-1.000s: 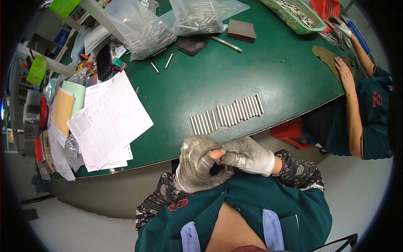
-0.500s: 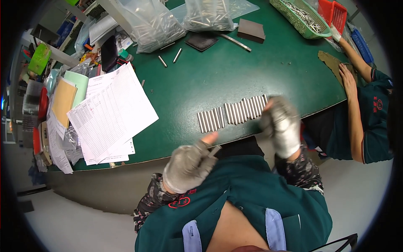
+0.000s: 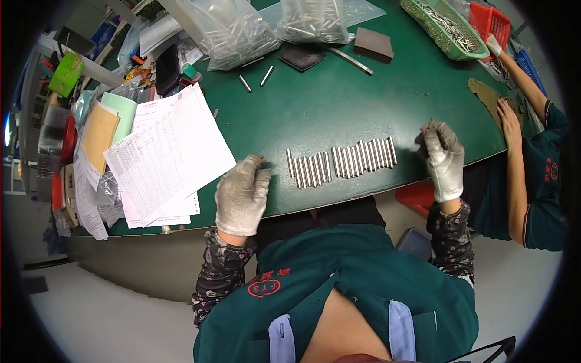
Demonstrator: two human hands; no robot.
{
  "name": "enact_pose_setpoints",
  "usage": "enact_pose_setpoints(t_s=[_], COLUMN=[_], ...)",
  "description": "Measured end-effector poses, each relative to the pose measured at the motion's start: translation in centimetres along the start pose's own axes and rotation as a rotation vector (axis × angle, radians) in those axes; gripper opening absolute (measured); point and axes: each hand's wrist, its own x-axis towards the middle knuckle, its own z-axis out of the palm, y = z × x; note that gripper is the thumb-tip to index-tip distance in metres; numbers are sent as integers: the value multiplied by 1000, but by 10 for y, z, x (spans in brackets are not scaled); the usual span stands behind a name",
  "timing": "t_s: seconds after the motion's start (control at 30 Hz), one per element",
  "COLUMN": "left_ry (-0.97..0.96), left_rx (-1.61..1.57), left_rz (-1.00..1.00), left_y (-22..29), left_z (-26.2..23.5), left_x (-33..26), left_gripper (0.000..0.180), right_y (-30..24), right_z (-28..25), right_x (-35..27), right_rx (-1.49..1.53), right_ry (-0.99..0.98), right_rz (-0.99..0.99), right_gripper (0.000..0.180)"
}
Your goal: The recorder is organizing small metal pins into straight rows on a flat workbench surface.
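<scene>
A row of polished metal pins lies side by side on the green table, with a shorter group of pins to its left. The leftmost pin sits farther up than those beside it. My left hand, in a grey-white glove with bare fingertips, hovers between this group and the papers; its thumb stands apart from the fingers and no pin shows in it. To the right of the long row, my gloved right hand is raised, fingers loosely bent and apart, with nothing visible in them.
Printed sheets cover the table's left. Farther back are plastic bags of pins, two loose pins, a dark block and a metal bar. A green basket stands near a co-worker's hand at right.
My left hand has let go of a pin and moved left and away from me; a pin now lies at the row's left end. My right hand has moved right, off the long row.
</scene>
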Motion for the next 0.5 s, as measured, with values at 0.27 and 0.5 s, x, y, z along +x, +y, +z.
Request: enact_pose_setpoints(t_s=[0.27,0.5], left_ry=[-231,-302], left_rx=[158,265], left_rz=[-74,-22], left_y=[25,43], left_z=[14,31], left_x=[17,25], left_gripper=[29,32], right_y=[16,0], right_z=[44,80], right_x=[16,-6], right_rx=[-322,-443], right_ry=[-389,-437], right_rz=[-510,-671], right_gripper=[69,59])
